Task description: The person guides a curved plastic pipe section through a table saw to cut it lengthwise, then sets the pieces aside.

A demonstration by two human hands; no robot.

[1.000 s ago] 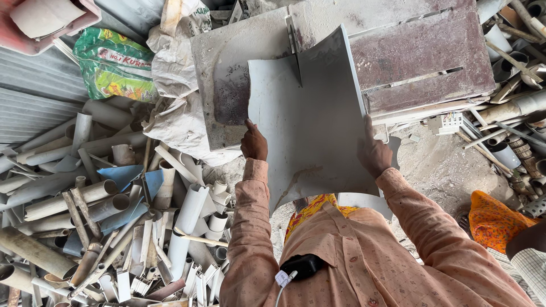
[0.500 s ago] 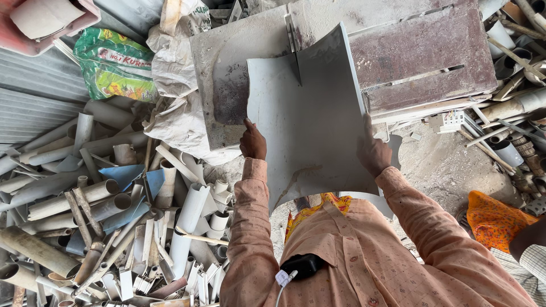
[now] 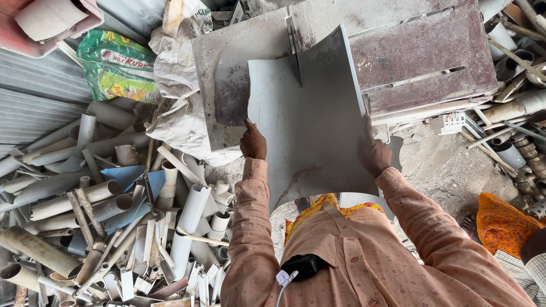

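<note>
I hold a large curved grey plastic sheet (image 3: 310, 125) by both side edges. My left hand (image 3: 253, 141) grips its left edge and my right hand (image 3: 372, 153) grips its right edge. The sheet lies over a dusty table saw top (image 3: 227, 68), and the thin saw blade (image 3: 295, 51) stands in a slit at the sheet's far edge. My sleeves are peach-coloured.
A heap of cut grey pipes and plastic offcuts (image 3: 102, 216) fills the ground at left. A green printed bag (image 3: 116, 65) and white sacks (image 3: 179, 68) lie beside the table. More pipes (image 3: 512, 45) lie at right, by orange cloth (image 3: 500, 222).
The sheet and both hands have barely moved; the sheet sits slightly further onto the blade.
</note>
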